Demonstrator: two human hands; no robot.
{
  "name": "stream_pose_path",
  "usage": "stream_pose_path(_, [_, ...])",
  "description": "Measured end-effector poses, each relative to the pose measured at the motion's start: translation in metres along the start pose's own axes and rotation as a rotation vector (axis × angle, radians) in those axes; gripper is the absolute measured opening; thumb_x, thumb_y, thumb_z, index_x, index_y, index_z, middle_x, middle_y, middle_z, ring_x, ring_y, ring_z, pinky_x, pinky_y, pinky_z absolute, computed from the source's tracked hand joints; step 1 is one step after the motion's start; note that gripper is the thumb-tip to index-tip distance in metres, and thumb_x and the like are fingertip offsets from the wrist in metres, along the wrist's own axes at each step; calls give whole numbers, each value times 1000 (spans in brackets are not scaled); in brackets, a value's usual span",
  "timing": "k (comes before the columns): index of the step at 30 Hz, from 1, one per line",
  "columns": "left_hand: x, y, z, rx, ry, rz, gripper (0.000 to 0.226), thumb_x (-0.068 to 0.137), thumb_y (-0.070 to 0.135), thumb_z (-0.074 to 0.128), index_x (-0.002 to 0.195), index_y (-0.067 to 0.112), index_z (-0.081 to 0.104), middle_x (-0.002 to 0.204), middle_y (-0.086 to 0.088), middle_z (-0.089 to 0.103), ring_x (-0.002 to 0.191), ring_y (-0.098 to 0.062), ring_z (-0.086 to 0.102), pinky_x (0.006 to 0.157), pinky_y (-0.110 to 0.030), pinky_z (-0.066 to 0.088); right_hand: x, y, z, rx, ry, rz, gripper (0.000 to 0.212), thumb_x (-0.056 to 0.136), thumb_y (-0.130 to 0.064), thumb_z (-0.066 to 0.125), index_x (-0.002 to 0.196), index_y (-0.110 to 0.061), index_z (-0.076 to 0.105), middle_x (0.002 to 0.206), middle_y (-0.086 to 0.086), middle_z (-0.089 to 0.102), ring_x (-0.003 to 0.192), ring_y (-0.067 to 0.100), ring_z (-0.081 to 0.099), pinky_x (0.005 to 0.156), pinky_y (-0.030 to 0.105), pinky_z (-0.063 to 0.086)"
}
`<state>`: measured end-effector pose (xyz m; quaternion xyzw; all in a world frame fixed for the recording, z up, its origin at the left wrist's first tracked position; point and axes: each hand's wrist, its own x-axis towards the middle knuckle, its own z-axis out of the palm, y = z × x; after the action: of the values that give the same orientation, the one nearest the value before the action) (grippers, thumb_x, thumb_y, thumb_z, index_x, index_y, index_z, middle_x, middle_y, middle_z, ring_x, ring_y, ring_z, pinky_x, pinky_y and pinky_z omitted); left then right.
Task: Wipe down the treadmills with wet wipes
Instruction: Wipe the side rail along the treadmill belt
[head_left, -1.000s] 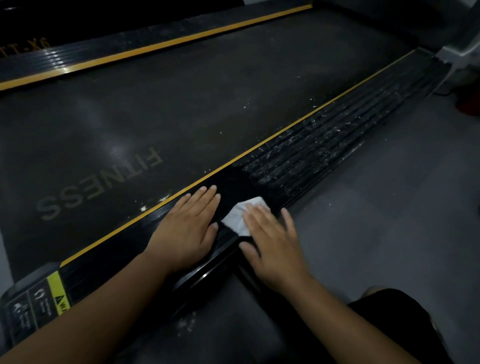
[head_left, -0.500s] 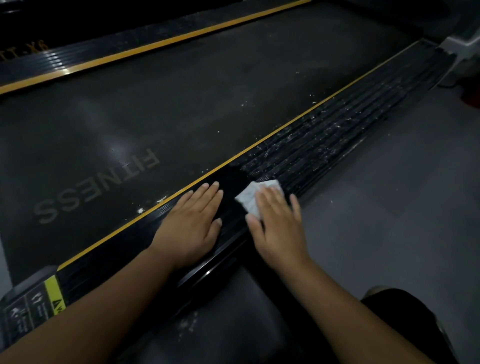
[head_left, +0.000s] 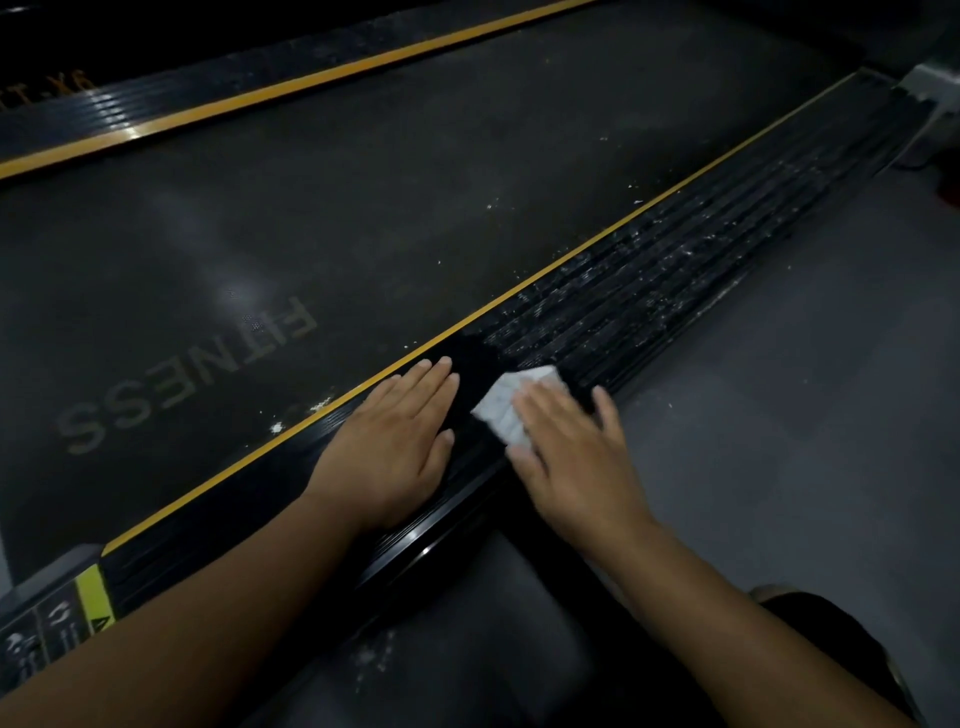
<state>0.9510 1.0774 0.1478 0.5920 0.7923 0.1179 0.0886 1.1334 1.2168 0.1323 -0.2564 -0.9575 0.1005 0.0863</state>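
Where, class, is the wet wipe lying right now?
In the head view, the wet wipe lies near centre on the black ribbed side rail, pressed under the right hand, just right of the left hand resting flat on that rail.

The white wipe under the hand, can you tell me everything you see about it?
The wipe is a small white sheet, folded or bunched, thin and soft-looking, with faint grey marks. It lies flat on the treadmill's black ribbed side rail, where the clean stretch meets the white-speckled stretch. The right hand presses on it with straight fingers, hiding part of it. The left hand rests nearby, not touching it.
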Motion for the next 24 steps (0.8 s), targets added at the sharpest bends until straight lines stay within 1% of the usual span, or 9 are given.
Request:
stream_pose_path(3, [0, 0, 0, 6, -2, -2, 73, 95, 52, 8, 161, 21, 14, 167, 6, 4, 153, -6, -4, 121, -25, -6, 31, 5, -7, -3, 45, 164, 72, 98, -55, 15, 149, -16, 47, 159, -1, 39, 150, 14, 29, 124, 50, 3])
stream_pose_path(6, [0, -1, 2, 1, 8, -3, 71, 96, 51, 12, 160, 19, 18, 167, 5, 8, 153, -6, -1, 122, -25, -5, 20, -24, -1, 17, -10, 57, 73, 98, -58, 20, 148, -13, 47, 158, 2, 41, 149, 16, 31, 124, 50, 7])
stream_pose_path(8, [0, -1, 3, 6, 10, -5, 70, 97, 50, 14, 160, 18, 20, 167, 3, 11, 153, -7, 2, 123, -26, -2, 4, -20, 0, -12, -35, -28, 70, 99, -57, 24, 148, -14, 48, 157, 1, 43, 148, 15, 33, 123, 51, 9])
stream_pose_path(11, [0, -1, 2, 3, 14, 3, 70, 98, 49, 13, 160, 19, 19, 167, 3, 10, 154, -9, 3, 123, -27, -2, 27, 8, -6, -39, 23, 125, 72, 97, -58, 19, 147, -15, 49, 157, 0, 43, 148, 14, 33, 123, 52, 8])
stream_pose_path(13, [0, -2, 3, 9, 10, 9, 70, 98, 49, 13, 160, 18, 19, 167, 3, 9, 154, -10, 3, 123, -28, -2, 43, -1, -8, -45, 33, 188, 76, 96, -60, 17, 148, -14, 47, 159, 2, 40, 149, 17, 30, 123, 51, 6])
stream_pose_path(16, [0, -2, 3, 10, 14, 11, 68, 99, 47, 17, 159, 16, 24, 166, 0, 15, 154, -13, 11, 124, -31, 4, 22, -30, 0, -9, -19, 29, 74, 97, -60, 24, 148, -12, 48, 157, 4, 43, 148, 18, 34, 122, 48, 8])
stream_pose_path(18, [0, -2, 4, 9, 11, 3, 69, 99, 48, 17, 159, 16, 23, 167, 1, 14, 154, -12, 8, 123, -29, 2, 10, -23, -1, -19, -54, -38, 71, 98, -59, 25, 149, -15, 47, 158, 0, 41, 149, 14, 31, 123, 47, 6])
stream_pose_path(22, [0, -3, 4, 14, 12, 10, 71, 98, 50, 13, 161, 19, 18, 167, 4, 8, 154, -9, 2, 122, -26, -4, 41, -1, -8, -63, 20, 146, 75, 96, -61, 18, 150, -16, 44, 160, -1, 38, 150, 14, 27, 124, 49, 5])
stream_pose_path(24, [0, -3, 3, 12, 9, 9, 71, 97, 51, 13, 160, 19, 19, 167, 3, 9, 154, -8, 1, 121, -25, -5, 39, -20, -6, -25, -12, 117, 78, 96, -63, 18, 150, -13, 44, 159, 2, 39, 150, 16, 27, 123, 48, 4])
